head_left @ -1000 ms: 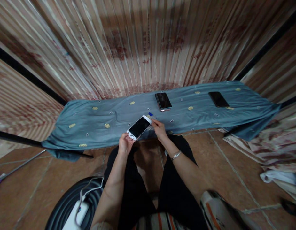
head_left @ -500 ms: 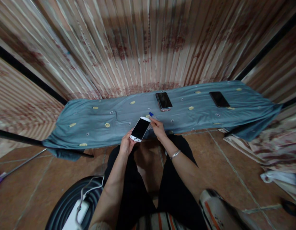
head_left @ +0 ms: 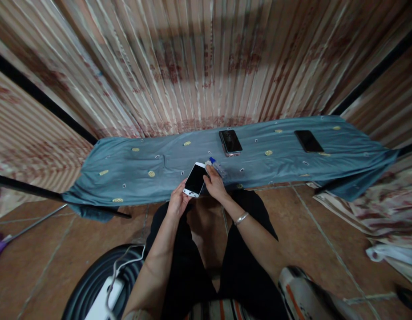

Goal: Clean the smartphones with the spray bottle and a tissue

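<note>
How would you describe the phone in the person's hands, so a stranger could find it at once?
Find the long blue-grey cloth stretched before the striped curtain. At its near edge, about the middle, the left hand and the right hand hold a phone. It has a white frame, while the two phones lying farther back, one and another, are all dark.

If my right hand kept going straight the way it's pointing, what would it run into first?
Probably the small blue-capped item on the blue cloth, just beyond the right hand; past it lies a dark phone. Depth is hard to judge.
</note>
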A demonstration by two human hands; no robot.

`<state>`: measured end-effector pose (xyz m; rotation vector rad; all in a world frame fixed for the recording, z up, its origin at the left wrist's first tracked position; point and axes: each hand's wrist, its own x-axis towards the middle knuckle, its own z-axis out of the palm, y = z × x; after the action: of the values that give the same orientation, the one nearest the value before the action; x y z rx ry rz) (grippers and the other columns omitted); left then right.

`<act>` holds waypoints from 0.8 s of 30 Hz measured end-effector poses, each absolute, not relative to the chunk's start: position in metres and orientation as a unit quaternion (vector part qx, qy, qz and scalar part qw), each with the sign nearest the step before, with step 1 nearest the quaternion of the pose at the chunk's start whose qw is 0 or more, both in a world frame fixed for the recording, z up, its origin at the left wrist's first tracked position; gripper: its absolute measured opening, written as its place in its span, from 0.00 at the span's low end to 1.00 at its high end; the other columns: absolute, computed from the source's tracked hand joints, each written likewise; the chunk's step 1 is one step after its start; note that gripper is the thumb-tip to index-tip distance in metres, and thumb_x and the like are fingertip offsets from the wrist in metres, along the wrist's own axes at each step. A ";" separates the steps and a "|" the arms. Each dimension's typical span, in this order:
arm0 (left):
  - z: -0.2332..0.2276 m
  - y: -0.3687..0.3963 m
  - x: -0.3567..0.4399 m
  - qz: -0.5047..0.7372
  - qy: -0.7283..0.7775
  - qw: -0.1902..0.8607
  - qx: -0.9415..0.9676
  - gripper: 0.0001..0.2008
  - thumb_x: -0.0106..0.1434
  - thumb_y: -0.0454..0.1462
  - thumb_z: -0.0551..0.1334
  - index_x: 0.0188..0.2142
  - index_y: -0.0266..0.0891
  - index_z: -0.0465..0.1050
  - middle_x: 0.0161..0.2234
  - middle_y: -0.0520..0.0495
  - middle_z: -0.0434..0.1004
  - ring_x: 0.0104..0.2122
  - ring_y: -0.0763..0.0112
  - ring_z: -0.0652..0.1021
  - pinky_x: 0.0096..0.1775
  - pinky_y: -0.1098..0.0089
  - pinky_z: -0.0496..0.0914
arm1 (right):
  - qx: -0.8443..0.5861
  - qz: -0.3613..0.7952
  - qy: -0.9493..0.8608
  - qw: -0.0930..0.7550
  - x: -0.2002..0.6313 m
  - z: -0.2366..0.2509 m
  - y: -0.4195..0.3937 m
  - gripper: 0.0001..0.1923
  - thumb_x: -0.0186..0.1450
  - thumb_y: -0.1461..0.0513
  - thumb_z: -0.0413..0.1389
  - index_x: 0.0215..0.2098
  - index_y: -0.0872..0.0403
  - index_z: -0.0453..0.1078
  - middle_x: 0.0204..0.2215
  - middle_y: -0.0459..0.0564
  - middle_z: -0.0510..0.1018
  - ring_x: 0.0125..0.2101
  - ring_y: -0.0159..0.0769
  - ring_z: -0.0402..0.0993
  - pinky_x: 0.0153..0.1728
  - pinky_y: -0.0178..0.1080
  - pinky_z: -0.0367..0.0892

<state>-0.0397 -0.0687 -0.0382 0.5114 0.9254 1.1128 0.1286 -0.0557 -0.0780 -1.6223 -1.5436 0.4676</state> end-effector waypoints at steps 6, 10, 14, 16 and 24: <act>-0.038 -0.070 -0.039 0.512 0.427 0.710 0.228 0.18 0.62 0.32 0.61 0.52 0.31 0.74 0.35 0.40 0.83 0.32 0.67 0.82 0.39 0.64 0.77 | -0.644 0.161 -0.635 0.396 0.117 -0.084 -0.061 0.28 0.71 0.55 0.46 0.66 0.58 0.59 0.67 0.60 0.60 0.68 0.48 0.52 0.67 0.55 0.50; -0.040 -0.070 -0.040 0.519 0.422 0.708 0.228 0.16 0.62 0.32 0.61 0.50 0.32 0.75 0.34 0.42 0.83 0.30 0.69 0.81 0.37 0.67 0.77 | -0.614 0.146 -0.675 0.383 0.106 -0.086 -0.071 0.29 0.71 0.53 0.46 0.67 0.59 0.58 0.66 0.62 0.62 0.68 0.49 0.53 0.67 0.56 0.51; -0.042 -0.069 -0.041 0.526 0.419 0.705 0.227 0.14 0.61 0.31 0.62 0.46 0.33 0.77 0.34 0.43 0.83 0.28 0.72 0.80 0.34 0.71 0.75 | -0.571 0.150 -0.723 0.358 0.093 -0.084 -0.087 0.30 0.72 0.53 0.44 0.67 0.60 0.57 0.66 0.63 0.61 0.67 0.49 0.54 0.66 0.56 0.53; -0.043 -0.068 -0.041 0.533 0.424 0.699 0.218 0.12 0.61 0.31 0.62 0.44 0.33 0.78 0.33 0.44 0.83 0.27 0.74 0.79 0.32 0.74 0.74 | -0.544 0.153 -0.745 0.355 0.087 -0.082 -0.096 0.29 0.73 0.53 0.42 0.68 0.60 0.56 0.67 0.62 0.60 0.67 0.48 0.54 0.66 0.55 0.53; -0.043 -0.066 -0.040 0.546 0.450 0.675 0.208 0.13 0.61 0.33 0.62 0.46 0.34 0.77 0.32 0.46 0.82 0.29 0.74 0.79 0.32 0.75 0.73 | -0.457 0.158 -0.805 0.345 0.078 -0.070 -0.115 0.27 0.74 0.58 0.40 0.68 0.58 0.55 0.66 0.61 0.61 0.67 0.43 0.54 0.65 0.53 0.57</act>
<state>-0.0404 -0.0659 -0.0433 0.4690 1.0127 1.2277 0.0778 -0.1147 -0.0697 -1.1856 -2.0889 0.4105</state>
